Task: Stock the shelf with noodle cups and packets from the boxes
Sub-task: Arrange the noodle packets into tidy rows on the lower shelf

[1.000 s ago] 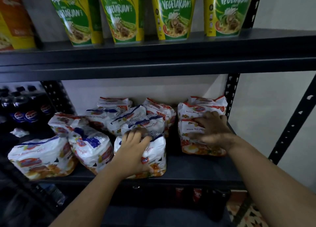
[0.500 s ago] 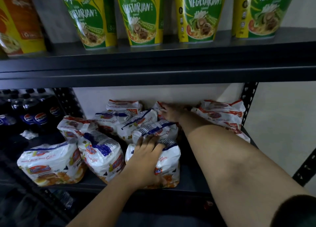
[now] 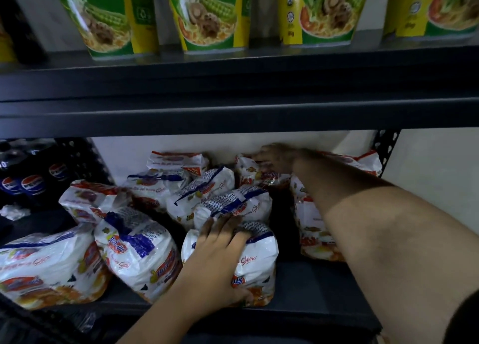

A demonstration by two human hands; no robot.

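Note:
Several white noodle packets lie on the lower black shelf [image 3: 318,286]. My left hand [image 3: 220,255] rests on the front packet [image 3: 256,263], fingers over its top and thumb at its lower edge. My right hand [image 3: 277,159] reaches to the back and grips the top of a red-trimmed packet [image 3: 255,173] near the wall. A stack of red-trimmed packets [image 3: 311,227] lies partly hidden under my right forearm. Green and yellow noodle cups [image 3: 212,19] stand in a row on the upper shelf [image 3: 233,84].
Dark cola bottles [image 3: 28,185] stand on the neighbouring shelf at the left, with a crumpled white scrap [image 3: 14,211] in front of them. A perforated black upright [image 3: 386,141] rises at the back right. More packets [image 3: 46,268] fill the lower shelf's left side.
My right hand left the right-hand stack and reached across to the back packet by the wall. The view moved closer and lower. My left hand stayed on the front packet.

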